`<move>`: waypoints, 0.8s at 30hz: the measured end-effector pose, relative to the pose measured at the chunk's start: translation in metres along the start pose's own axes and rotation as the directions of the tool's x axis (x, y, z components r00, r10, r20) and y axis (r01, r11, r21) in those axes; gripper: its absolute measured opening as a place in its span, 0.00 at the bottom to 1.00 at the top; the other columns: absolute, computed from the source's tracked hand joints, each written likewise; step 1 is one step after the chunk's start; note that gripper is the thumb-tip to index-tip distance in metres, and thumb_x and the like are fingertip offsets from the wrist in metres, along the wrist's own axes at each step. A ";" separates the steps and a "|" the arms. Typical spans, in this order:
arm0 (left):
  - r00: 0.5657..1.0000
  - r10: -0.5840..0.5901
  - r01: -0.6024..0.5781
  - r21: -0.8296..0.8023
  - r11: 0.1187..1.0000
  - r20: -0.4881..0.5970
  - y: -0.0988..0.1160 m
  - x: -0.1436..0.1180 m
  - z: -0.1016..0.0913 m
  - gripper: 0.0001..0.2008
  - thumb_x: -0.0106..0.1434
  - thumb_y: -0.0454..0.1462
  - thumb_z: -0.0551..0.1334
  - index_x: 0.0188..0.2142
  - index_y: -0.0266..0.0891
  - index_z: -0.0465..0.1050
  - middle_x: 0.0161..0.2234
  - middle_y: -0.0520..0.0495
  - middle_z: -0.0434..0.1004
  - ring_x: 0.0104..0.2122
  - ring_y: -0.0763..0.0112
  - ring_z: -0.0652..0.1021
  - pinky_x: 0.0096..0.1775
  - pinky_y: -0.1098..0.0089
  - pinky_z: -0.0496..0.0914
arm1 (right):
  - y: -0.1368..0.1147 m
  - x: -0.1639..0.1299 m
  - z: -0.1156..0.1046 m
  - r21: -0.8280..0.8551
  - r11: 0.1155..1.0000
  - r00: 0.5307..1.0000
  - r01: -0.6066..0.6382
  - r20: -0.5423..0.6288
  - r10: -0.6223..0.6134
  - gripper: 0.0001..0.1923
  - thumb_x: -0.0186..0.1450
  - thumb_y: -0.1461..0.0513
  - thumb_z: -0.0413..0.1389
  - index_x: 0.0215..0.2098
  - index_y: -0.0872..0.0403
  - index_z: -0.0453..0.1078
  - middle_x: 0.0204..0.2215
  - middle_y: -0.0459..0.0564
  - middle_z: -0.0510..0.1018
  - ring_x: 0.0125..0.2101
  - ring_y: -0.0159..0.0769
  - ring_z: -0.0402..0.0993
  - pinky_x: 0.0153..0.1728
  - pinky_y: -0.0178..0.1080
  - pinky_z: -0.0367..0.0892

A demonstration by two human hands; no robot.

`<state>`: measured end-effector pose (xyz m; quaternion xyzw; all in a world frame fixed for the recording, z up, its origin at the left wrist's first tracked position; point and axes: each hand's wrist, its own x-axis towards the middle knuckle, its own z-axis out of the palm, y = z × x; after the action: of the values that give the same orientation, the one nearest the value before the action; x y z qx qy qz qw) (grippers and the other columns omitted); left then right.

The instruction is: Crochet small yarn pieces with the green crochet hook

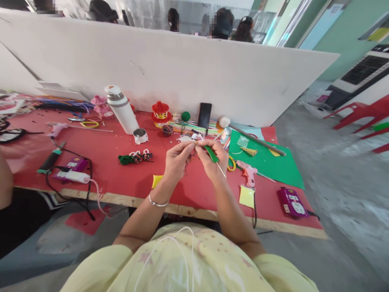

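Your right hand (pixel 215 163) has its fingers closed around a green handle (pixel 210 153). Your left hand (pixel 177 159) pinches a tiny piece (pixel 196 142), too small to identify, above the red table (pixel 105 152).

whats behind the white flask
Behind the white flask: the white board, pink frills showing at its left, something red at its right. Anything directly behind is covered.

Single head-worn view, from behind the near edge of the red table (pixel 197 194), facing forward and down, near the left hand (pixel 178 157) and right hand (pixel 214 160), wide enough for both right corners, white partition (pixel 182 65) beyond the far edge
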<state>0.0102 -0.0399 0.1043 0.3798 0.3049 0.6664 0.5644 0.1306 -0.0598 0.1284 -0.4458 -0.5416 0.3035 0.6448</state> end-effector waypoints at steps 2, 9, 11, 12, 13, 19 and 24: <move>1.000 -0.002 0.003 -0.010 1.000 0.004 -0.001 0.000 0.000 0.13 0.56 0.44 0.76 0.37 0.39 0.86 0.21 0.54 0.71 0.18 0.85 0.65 0.19 0.79 0.57 | -0.001 0.000 0.000 -0.005 1.000 1.000 0.000 -0.005 0.000 0.11 0.62 0.54 0.66 0.38 0.51 0.76 0.34 0.47 0.83 0.32 0.34 0.79 0.36 0.38 0.76; 1.000 -0.014 0.014 -0.005 1.000 -0.008 -0.002 0.000 -0.001 0.15 0.54 0.45 0.77 0.37 0.38 0.86 0.20 0.55 0.70 0.18 0.84 0.65 0.20 0.78 0.59 | -0.001 0.000 0.000 0.006 1.000 1.000 -0.004 -0.013 0.004 0.11 0.62 0.54 0.67 0.38 0.51 0.76 0.32 0.46 0.82 0.30 0.33 0.78 0.33 0.37 0.75; 1.000 -0.014 0.014 0.000 1.000 -0.008 -0.002 0.000 -0.001 0.15 0.54 0.45 0.77 0.37 0.38 0.85 0.20 0.55 0.70 0.17 0.84 0.65 0.19 0.78 0.59 | 0.000 0.000 0.001 0.013 1.000 1.000 -0.004 -0.018 0.004 0.11 0.62 0.55 0.67 0.38 0.51 0.76 0.32 0.46 0.82 0.30 0.33 0.78 0.33 0.37 0.74; 1.000 -0.016 0.016 0.001 1.000 -0.007 -0.002 0.000 -0.001 0.15 0.54 0.45 0.77 0.37 0.38 0.86 0.20 0.55 0.70 0.17 0.84 0.65 0.19 0.78 0.59 | 0.000 0.000 0.001 0.018 1.000 1.000 -0.005 -0.019 0.005 0.11 0.62 0.55 0.67 0.38 0.51 0.76 0.33 0.46 0.83 0.30 0.33 0.78 0.34 0.37 0.75; 1.000 -0.018 0.018 0.002 1.000 -0.006 -0.002 0.000 -0.002 0.15 0.55 0.45 0.77 0.37 0.38 0.86 0.21 0.55 0.71 0.17 0.84 0.65 0.20 0.78 0.59 | 0.000 0.000 0.001 0.025 1.000 1.000 -0.008 -0.018 0.008 0.11 0.62 0.54 0.68 0.38 0.51 0.76 0.33 0.46 0.83 0.30 0.33 0.78 0.34 0.37 0.75; 1.000 -0.006 0.005 0.016 1.000 0.014 -0.006 -0.001 -0.004 0.13 0.57 0.44 0.76 0.38 0.39 0.86 0.22 0.54 0.72 0.18 0.84 0.66 0.19 0.78 0.58 | 0.001 0.000 0.000 0.002 1.000 1.000 0.002 -0.029 -0.002 0.11 0.62 0.54 0.67 0.38 0.51 0.77 0.33 0.46 0.83 0.32 0.34 0.79 0.35 0.37 0.76; 1.000 0.020 -0.021 0.061 0.998 0.016 -0.005 -0.002 -0.005 0.13 0.56 0.45 0.76 0.37 0.40 0.86 0.23 0.53 0.72 0.19 0.83 0.66 0.20 0.77 0.58 | 0.002 0.000 -0.001 0.016 1.000 1.000 -0.021 -0.008 0.021 0.11 0.62 0.54 0.67 0.39 0.51 0.76 0.34 0.47 0.83 0.31 0.33 0.79 0.34 0.37 0.76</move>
<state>0.0087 -0.0406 0.0975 0.4049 0.3171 0.6596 0.5481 0.1316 -0.0594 0.1267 -0.4475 -0.5316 0.3128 0.6475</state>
